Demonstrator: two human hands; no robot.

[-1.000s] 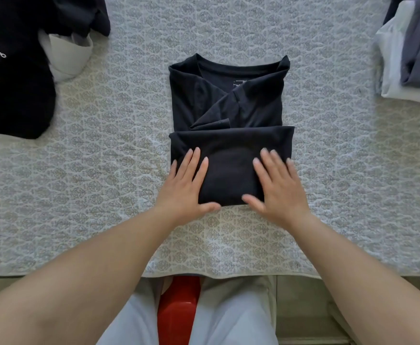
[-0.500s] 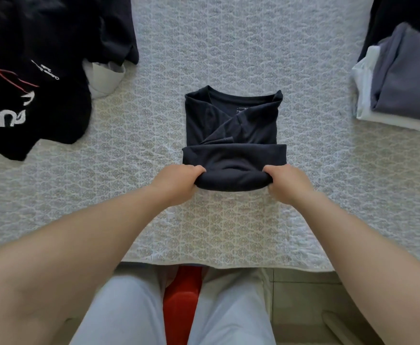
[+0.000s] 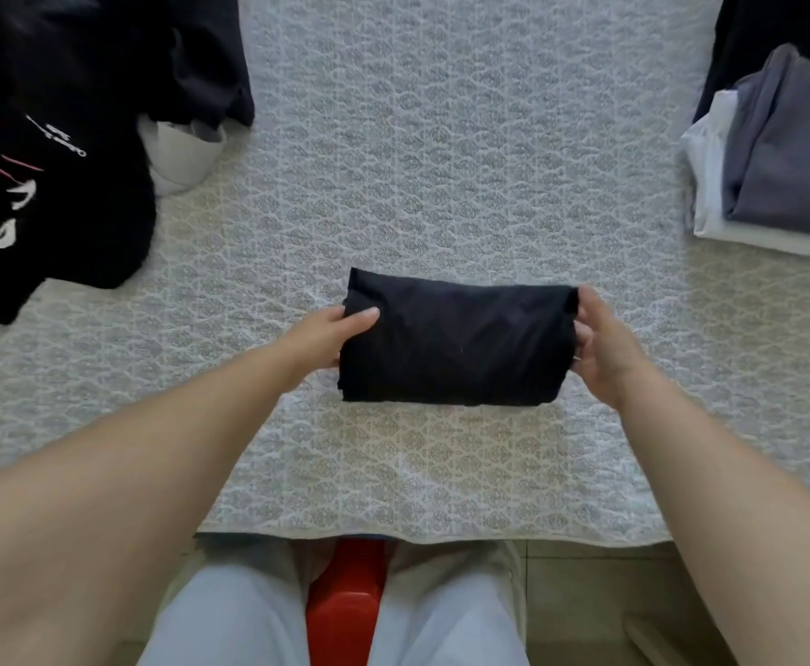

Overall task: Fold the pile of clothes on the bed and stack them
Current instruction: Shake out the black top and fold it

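- Black cloth, folded into a compact bundle: the black shirt [image 3: 455, 341] lies crosswise in front of me over the middle of the bed [image 3: 441, 137], between my two hands
- My left hand [image 3: 330, 336] grips the shirt's left end, thumb on top of the cloth and the other fingers tucked out of sight beneath it
- My right hand [image 3: 602, 348] holds the right end, fingers [image 3: 585, 338] curled against the edge of the fold, thumb along the far corner
- Whether the bundle rests on the bed or hangs just above it, I cannot tell
- Counted: one shirt in my hands, two hands on it
- To my left, at the far corner, sits the unfolded pile [image 3: 47, 151]: dark garments heaped together, one with white lettering and red lines, and one white piece [image 3: 179, 156] poking out at its right edge; how many dark pieces it holds I cannot tell
- To my right, near the bed's edge, stands the folded stack [image 3: 777, 156]: a grey garment on top of a white one, with something dark behind them
- Both heaps lie well apart from the shirt, with bare patterned grey bedspread between
- Below the bed's near edge I see my two knees in light trousers [image 3: 230, 617] and a red stool [image 3: 345, 603] between them
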